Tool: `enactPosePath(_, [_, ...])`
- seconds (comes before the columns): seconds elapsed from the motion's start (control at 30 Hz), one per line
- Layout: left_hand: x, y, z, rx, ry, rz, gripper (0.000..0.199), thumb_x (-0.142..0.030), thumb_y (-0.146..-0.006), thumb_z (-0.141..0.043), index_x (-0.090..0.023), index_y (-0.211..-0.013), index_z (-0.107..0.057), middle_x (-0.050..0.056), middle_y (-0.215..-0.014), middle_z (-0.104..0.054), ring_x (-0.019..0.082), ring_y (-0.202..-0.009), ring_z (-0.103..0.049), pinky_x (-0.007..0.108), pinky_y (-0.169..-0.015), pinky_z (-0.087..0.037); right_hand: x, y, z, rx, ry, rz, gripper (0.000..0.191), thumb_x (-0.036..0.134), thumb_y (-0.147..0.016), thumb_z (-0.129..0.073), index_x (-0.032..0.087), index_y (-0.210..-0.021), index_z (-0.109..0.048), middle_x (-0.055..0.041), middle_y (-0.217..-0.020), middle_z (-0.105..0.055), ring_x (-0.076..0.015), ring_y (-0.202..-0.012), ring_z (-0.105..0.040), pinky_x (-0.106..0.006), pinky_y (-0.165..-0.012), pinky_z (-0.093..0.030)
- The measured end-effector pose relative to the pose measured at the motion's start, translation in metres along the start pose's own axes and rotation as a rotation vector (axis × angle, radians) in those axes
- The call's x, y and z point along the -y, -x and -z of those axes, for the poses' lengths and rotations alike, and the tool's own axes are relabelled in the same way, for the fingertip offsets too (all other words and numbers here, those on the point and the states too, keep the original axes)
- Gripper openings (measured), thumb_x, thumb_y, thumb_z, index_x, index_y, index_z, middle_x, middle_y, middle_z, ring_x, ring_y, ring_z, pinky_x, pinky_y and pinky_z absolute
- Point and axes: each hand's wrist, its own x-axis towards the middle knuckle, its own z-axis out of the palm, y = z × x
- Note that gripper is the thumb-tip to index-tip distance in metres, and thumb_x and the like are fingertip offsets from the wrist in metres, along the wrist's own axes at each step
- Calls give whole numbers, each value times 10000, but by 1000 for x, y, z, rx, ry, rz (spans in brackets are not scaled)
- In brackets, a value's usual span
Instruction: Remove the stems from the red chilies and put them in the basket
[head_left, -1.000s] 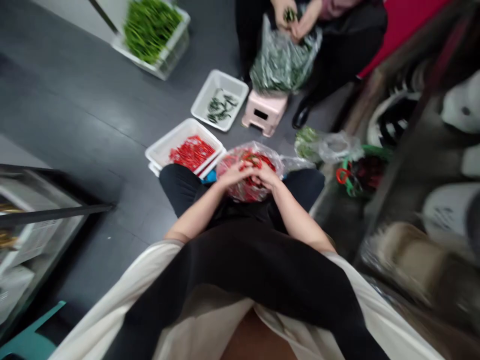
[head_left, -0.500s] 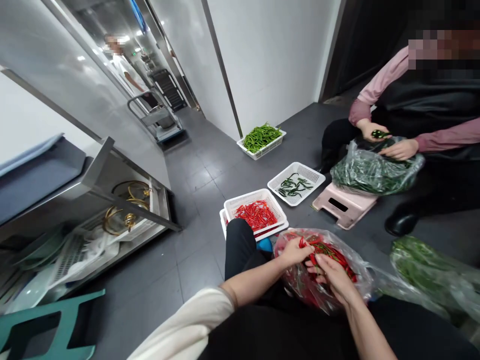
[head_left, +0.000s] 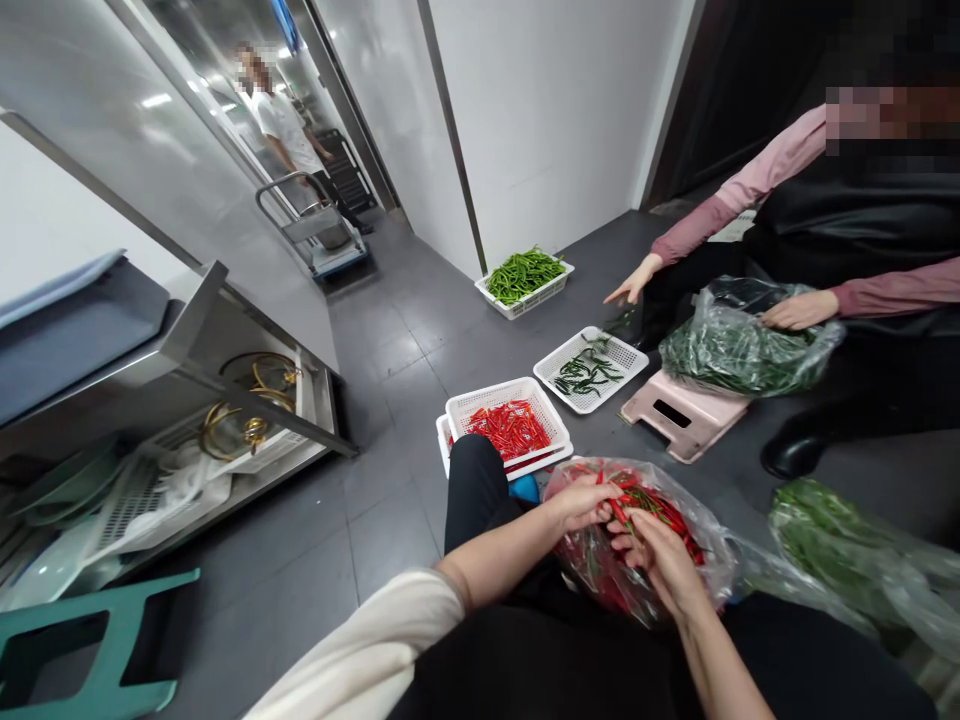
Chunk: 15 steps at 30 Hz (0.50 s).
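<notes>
My left hand (head_left: 587, 503) is closed on red chili peppers (head_left: 616, 508), which stick out past its fingertips. Close beside it, my right hand (head_left: 661, 552) pinches at the stem end of a chili pepper, its other fingers curled. Both hands are over an open clear plastic bag (head_left: 712, 530) of red chilies with green stems, resting at my lap. Past my knee, a white basket (head_left: 551, 400) of red chilies sits on top of another white basket (head_left: 442, 440). My fingers partly hide what they grip.
A co-worker's hand (head_left: 636, 282) reaches over a white basket (head_left: 600, 350) of dark green chilies; their other hand (head_left: 801, 310) rests on a bag of them (head_left: 750, 340) by a pink stool (head_left: 679, 410). Bright green chilies (head_left: 525, 275) stand by the wall, a green stool (head_left: 105, 620) at left.
My hands have come closer together over the bag. The co-worker's hand has moved from their bag out to the basket, dropping dark green chilies. The person by the cart has shifted.
</notes>
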Motion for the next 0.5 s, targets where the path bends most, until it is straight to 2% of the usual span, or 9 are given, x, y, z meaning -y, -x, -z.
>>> enactPosePath(0.07, [3, -1, 1, -41, -83, -60, 197, -286, -783, -672, -146, -732, -543, -49, -547, -461, 59, -478, -386, 211, -508, -304, 1, 1, 1, 20, 93, 32, 469, 600, -682, -746, 160, -776, -615, -38, -660, -632, -107, -473, -512, -205, -396, -322])
enactPosePath(0.13, [6, 3, 1, -61, -238, -148, 204, -317, -789, -662, -155, -751, -544, -46, -566, -486, 80, -519, -431, 224, -551, -359, 4, 3, -2, 8, 226, 71, 484, 631, -710, -690, 175, -633, -548, 5, -531, -533, -71, -390, -363, -205, -372, -224])
enactPosePath(0.2, [8, 10, 0, -131, -399, -319, 160, -294, -802, -641, -165, -766, -555, -26, -656, -538, 105, -632, -496, 249, -684, -432, 5, 3, -7, -47, 353, 58, 497, 655, -718, -635, 193, -587, -509, 34, -450, -461, -74, -369, -313, -215, -385, -217])
enactPosePath(0.3, [11, 13, -2, -210, -556, -498, 124, -254, -801, -651, -184, -792, -549, 22, -822, -598, 158, -829, -547, 298, -872, -434, 0, -9, -9, -181, 580, 71, 459, 587, -771, -581, 195, -547, -498, 29, -443, -476, -93, -415, -396, -221, -451, -301])
enactPosePath(0.37, [13, 8, -5, -152, -610, -533, 164, -254, -774, -695, -191, -773, -544, 43, -876, -604, 184, -916, -547, 304, -919, -420, -6, -19, -3, -231, 695, 35, 409, 493, -826, -547, 186, -556, -532, 23, -467, -513, -107, -471, -468, -221, -512, -356])
enactPosePath(0.43, [16, 3, -6, -122, -575, -512, 178, -266, -775, -707, -193, -781, -545, 45, -880, -609, 185, -937, -556, 287, -897, -434, -10, -25, 9, -253, 803, -41, 350, 412, -868, -526, 179, -617, -599, 12, -523, -563, -121, -535, -529, -228, -568, -398])
enactPosePath(0.5, [16, -2, -4, -146, -456, -405, 175, -301, -818, -671, -188, -795, -539, 26, -800, -603, 158, -846, -580, 255, -795, -463, -10, -25, 25, -268, 969, -99, 189, 323, -829, -611, 181, -721, -671, -14, -662, -646, -148, -672, -601, -246, -665, -443])
